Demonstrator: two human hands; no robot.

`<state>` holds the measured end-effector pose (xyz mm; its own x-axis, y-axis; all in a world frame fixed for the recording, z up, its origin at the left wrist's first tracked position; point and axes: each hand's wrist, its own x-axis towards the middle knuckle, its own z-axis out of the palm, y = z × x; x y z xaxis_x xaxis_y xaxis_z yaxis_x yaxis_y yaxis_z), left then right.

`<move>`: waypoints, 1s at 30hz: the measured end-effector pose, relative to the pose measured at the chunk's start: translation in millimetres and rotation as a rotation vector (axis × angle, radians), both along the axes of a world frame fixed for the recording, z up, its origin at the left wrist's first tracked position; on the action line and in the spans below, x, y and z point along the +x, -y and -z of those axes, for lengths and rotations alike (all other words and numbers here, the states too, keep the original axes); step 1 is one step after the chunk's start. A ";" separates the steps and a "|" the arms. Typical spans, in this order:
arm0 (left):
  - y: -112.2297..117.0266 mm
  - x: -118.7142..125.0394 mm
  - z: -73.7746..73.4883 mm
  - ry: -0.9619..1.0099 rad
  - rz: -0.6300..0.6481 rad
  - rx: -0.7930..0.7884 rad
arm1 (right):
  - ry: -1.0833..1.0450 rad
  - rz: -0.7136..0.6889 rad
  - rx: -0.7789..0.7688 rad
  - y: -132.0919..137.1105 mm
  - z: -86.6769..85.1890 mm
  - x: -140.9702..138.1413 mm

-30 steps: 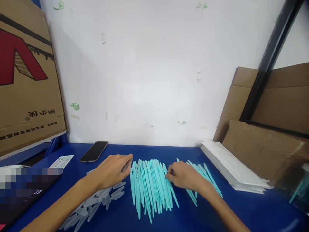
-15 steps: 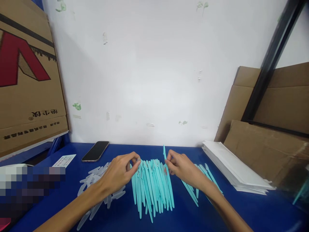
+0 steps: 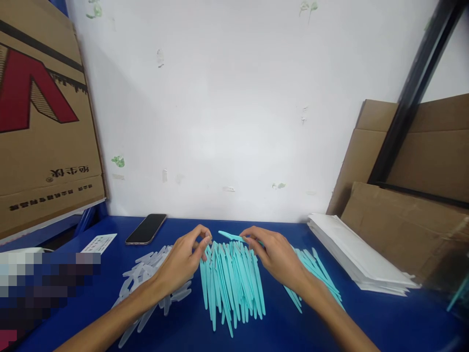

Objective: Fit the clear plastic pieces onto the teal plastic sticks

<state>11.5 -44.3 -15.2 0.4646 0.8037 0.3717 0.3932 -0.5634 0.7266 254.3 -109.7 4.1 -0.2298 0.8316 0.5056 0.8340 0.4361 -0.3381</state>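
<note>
2 hands [image 3: 185, 252] [image 3: 273, 249] | 2 turquoise piles [image 3: 232, 283] [image 3: 321, 273] | 1 translucent pile [image 3: 146, 269] | 1 phone [image 3: 146, 229]

Blue desk [image 3: 274, 335]. Phone [image 3: 146, 229], dark screen up, near back-left corner; white printed card [image 3: 99, 243] closer to left edge. Left of middle: loose heap of translucent pieces [image 3: 144, 269], partly hidden. Mid-desk: dense row of turquoise sticks [image 3: 234, 283], ends toward front edge. Right of it: smaller turquoise bunch [image 3: 320, 274], slanting. White stack [image 3: 359, 254] running forward from back edge, right side.
</note>
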 end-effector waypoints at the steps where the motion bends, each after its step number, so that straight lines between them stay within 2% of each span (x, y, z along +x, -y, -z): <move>1: 0.9 0.5 0.2 -0.002 0.008 -0.004 | 0.000 -0.011 0.000 0.4 -0.3 -0.7; 7: 0.4 1.4 2.4 0.011 0.010 -0.021 | 0.017 -0.048 -0.005 -0.9 2.0 -1.3; 17: -10.0 -0.2 6.7 0.114 0.080 -0.189 | 0.071 -0.050 0.022 -1.8 2.1 0.6; 30: -6.8 -0.8 3.2 0.091 0.151 -0.224 | 0.047 -0.057 0.047 1.0 1.4 1.2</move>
